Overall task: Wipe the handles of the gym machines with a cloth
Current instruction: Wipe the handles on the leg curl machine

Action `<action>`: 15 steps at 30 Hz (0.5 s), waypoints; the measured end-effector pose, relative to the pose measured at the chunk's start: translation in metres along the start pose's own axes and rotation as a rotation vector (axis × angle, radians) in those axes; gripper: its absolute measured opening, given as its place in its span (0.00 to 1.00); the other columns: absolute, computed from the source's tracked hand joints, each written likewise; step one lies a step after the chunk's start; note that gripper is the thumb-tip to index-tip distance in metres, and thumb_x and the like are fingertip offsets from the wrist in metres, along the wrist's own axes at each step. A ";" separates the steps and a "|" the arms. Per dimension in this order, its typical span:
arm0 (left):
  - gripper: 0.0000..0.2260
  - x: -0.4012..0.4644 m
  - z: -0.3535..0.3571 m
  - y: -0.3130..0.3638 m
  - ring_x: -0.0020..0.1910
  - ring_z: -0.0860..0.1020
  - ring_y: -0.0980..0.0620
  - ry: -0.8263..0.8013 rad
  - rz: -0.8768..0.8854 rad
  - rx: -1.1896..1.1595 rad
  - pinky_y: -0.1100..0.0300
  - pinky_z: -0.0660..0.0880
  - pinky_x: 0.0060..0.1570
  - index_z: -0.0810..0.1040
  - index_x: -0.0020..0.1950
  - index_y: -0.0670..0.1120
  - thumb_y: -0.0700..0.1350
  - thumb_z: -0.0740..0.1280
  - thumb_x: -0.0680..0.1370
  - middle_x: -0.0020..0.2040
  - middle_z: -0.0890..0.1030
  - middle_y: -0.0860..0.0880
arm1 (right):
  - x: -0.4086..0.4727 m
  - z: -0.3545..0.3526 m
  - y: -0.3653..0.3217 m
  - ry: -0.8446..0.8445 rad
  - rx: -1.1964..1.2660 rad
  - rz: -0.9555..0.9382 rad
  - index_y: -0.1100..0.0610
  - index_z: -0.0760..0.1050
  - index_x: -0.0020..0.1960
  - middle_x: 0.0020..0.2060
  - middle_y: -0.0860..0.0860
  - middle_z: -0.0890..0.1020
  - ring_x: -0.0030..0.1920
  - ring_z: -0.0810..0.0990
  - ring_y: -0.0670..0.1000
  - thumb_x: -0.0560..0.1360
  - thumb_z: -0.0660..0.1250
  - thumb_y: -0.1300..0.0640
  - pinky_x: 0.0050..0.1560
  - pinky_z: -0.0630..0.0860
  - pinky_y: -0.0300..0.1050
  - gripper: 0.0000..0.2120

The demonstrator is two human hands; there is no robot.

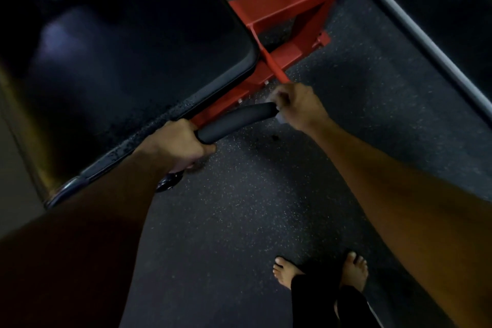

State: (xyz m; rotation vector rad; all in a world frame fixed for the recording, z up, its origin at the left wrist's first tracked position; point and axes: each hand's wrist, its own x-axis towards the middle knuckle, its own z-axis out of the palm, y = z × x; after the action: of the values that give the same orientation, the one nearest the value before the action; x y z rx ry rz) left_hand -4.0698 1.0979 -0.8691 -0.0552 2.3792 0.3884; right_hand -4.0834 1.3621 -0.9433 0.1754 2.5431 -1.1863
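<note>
Gripping the near end of the black foam handle (235, 121), the left hand (181, 142) curls its fingers around the grip just below the edge of the black padded seat (138, 42). The handle runs up and to the right from that hand, beside the seat's lower edge and in front of the red machine frame (287, 10). At its far end the right hand (298, 106) closes around a small pale cloth (280, 116), pressing it against the handle's tip. Beneath lies speckled dark rubber flooring (239, 221), with two bare feet (355, 270) at lower right.
</note>
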 end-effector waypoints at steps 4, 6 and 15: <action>0.13 0.003 0.002 -0.003 0.27 0.81 0.51 0.000 0.000 0.006 0.58 0.75 0.35 0.80 0.41 0.48 0.57 0.74 0.74 0.25 0.81 0.52 | 0.005 -0.001 0.005 -0.014 -0.081 0.089 0.50 0.80 0.50 0.48 0.52 0.85 0.41 0.84 0.46 0.77 0.69 0.64 0.37 0.77 0.35 0.09; 0.14 0.004 0.002 -0.005 0.28 0.82 0.50 0.007 -0.003 0.014 0.58 0.75 0.36 0.80 0.41 0.49 0.59 0.74 0.73 0.26 0.81 0.51 | 0.002 0.005 -0.010 -0.032 -0.028 0.034 0.51 0.80 0.51 0.47 0.52 0.85 0.39 0.84 0.44 0.78 0.68 0.63 0.33 0.76 0.31 0.08; 0.16 0.002 0.002 -0.004 0.33 0.81 0.50 0.031 -0.007 0.053 0.59 0.70 0.33 0.78 0.39 0.51 0.63 0.72 0.69 0.32 0.81 0.51 | -0.007 0.006 -0.028 -0.066 0.058 -0.153 0.53 0.82 0.52 0.47 0.47 0.82 0.41 0.83 0.41 0.82 0.65 0.57 0.40 0.78 0.32 0.07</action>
State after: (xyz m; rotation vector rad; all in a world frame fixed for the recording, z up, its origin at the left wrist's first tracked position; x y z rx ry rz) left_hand -4.0696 1.0946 -0.8733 -0.0453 2.4183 0.3231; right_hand -4.0821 1.3401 -0.9241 -0.0452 2.5035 -1.2996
